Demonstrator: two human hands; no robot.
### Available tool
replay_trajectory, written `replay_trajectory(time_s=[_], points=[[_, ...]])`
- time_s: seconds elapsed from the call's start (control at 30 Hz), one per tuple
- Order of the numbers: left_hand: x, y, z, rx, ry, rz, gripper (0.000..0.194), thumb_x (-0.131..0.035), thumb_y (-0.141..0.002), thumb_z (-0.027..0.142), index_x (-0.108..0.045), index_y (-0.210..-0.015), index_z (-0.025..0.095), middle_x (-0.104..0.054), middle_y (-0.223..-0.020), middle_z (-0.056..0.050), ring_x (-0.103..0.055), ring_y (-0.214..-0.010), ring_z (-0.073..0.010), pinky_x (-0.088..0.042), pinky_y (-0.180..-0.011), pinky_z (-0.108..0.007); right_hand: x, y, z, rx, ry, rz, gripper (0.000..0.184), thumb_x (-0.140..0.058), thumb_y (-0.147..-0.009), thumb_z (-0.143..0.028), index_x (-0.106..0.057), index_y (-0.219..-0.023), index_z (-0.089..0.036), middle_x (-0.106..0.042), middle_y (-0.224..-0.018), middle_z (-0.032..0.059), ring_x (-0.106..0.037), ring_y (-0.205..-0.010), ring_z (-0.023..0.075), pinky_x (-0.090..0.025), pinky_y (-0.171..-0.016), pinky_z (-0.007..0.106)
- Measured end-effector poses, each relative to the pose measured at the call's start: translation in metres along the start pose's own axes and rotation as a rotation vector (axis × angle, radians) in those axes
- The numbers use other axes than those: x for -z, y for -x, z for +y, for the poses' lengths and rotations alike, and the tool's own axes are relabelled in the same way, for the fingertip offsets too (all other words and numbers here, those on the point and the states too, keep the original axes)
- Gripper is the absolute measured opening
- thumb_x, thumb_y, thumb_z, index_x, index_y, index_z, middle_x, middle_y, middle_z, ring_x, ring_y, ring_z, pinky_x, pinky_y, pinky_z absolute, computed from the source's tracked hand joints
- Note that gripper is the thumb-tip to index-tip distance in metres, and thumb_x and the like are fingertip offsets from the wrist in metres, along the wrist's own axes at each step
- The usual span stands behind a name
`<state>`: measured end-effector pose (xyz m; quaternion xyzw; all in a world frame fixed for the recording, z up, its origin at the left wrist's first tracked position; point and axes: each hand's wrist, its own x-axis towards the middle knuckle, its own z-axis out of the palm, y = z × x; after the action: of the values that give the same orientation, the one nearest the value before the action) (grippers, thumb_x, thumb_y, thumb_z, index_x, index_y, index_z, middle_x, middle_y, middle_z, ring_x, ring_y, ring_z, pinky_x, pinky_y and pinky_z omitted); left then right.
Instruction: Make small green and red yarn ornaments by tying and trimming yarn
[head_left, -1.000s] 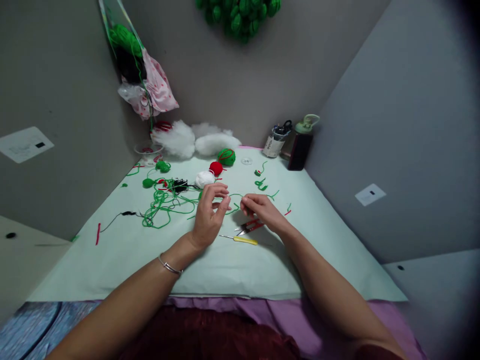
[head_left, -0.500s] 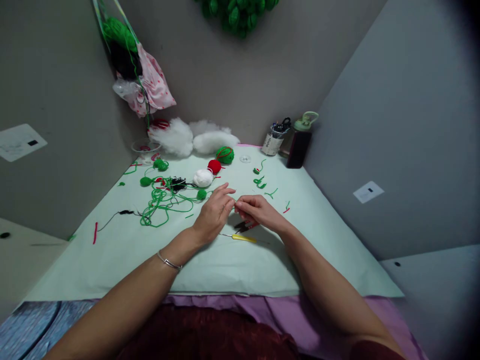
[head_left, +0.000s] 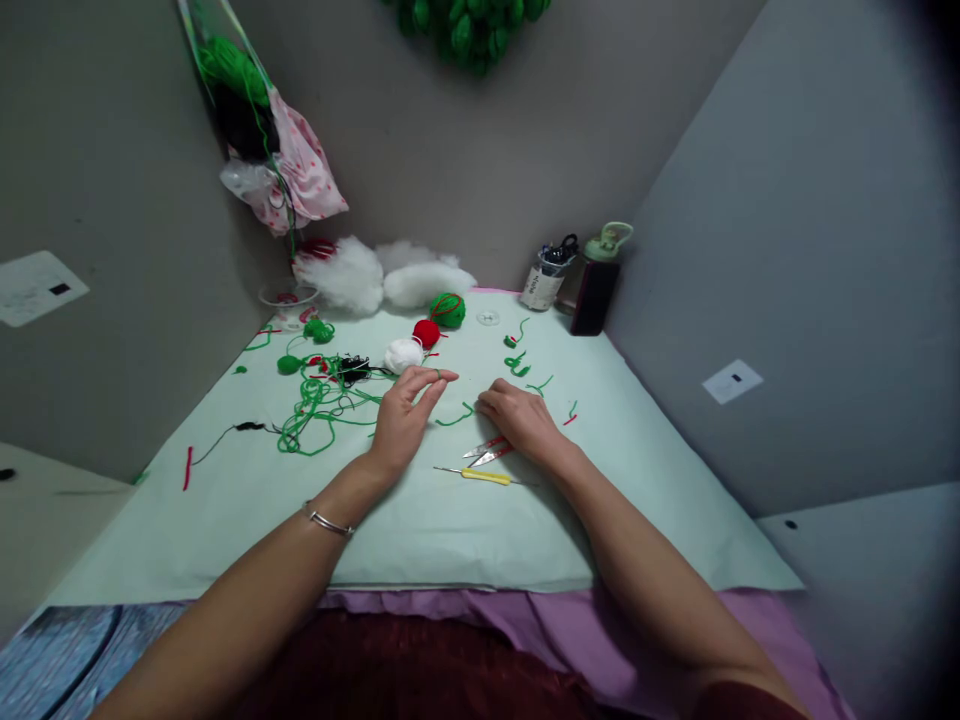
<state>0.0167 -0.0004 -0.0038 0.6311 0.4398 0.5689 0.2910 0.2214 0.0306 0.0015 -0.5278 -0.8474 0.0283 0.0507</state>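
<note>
My left hand [head_left: 401, 420] hovers over the middle of the table, thumb and index fingertip pinched together. A speck of green shows at that pinch, too small to name. On the right, my right hand [head_left: 521, 415] is low at the tabletop, its fingers bent and pressed together; what they hold, if anything, is hidden. A short piece of green yarn [head_left: 455, 416] lies between the hands, one end close to my right fingertips. Red-handled scissors [head_left: 487, 453] lie partly beneath my right hand with the blades apart. Nearer me is a crochet hook [head_left: 486, 477] with a yellow handle.
Tangled green yarn [head_left: 315, 405] spreads left of my hands. Behind are white [head_left: 403, 356], red [head_left: 426, 333] and green [head_left: 448, 310] yarn balls and white stuffing [head_left: 349, 275]. Small green pieces [head_left: 516, 364] lie to the right. A pen cup [head_left: 541, 287] and bottle [head_left: 598, 285] stand at the back.
My hands have come apart: the left moved left, the right lowered to the table. The short green yarn piece now shows between them, and the scissor blades are more visible.
</note>
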Motion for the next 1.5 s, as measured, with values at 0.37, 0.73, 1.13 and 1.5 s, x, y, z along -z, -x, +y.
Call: replay_trajectory(time_s=[0.37,0.73,1.13,1.5], points=[[-0.003,0.0,-0.013,-0.091,-0.174,-0.204,0.022,-0.057,-0.095,0.032,-0.075,-0.101,0.02,-0.069,-0.091,-0.005,-0.064,-0.083,-0.0175,-0.049,-0.079,-0.031,-0.006,-0.006,-0.013,0.075,0.19,-0.009,0.025,-0.043,-0.094,-0.01,-0.068,-0.097,-0.013,-0.066,-0.103,0.014,-0.063,-0.087,0.0218,-0.036,-0.069,0.031],[-0.004,0.003,-0.01,-0.097,-0.242,-0.249,0.037,-0.041,-0.102,0.029,-0.064,-0.129,0.019,-0.066,-0.096,-0.007,-0.06,-0.083,-0.0174,-0.05,-0.08,-0.032,0.02,0.004,-0.014,-0.064,-1.315,0.137,0.019,-0.064,-0.078,-0.031,-0.062,-0.09,-0.017,-0.065,-0.07,-0.0008,-0.043,-0.053,0.0083,-0.035,-0.051,0.024],[-0.012,0.01,-0.015,-0.275,-0.375,-0.28,0.033,-0.037,-0.103,0.027,-0.063,-0.12,0.018,-0.067,-0.101,-0.01,-0.063,-0.095,-0.0213,-0.052,-0.088,-0.036,0.015,0.006,-0.027,-0.042,-1.347,0.172,0.029,-0.073,-0.078,-0.042,-0.07,-0.092,-0.018,-0.06,-0.072,-0.001,-0.041,-0.056,0.0081,-0.034,-0.051,0.023],[-0.012,0.011,-0.013,-0.275,-0.333,-0.301,0.037,-0.037,-0.103,0.023,-0.057,-0.134,0.019,-0.068,-0.122,-0.011,-0.063,-0.112,-0.0217,-0.051,-0.098,-0.037,0.014,0.008,-0.028,-0.036,-1.164,0.231,0.023,-0.068,-0.084,-0.04,-0.071,-0.087,-0.018,-0.058,-0.062,-0.0025,-0.047,-0.058,0.0105,-0.039,-0.059,0.026]])
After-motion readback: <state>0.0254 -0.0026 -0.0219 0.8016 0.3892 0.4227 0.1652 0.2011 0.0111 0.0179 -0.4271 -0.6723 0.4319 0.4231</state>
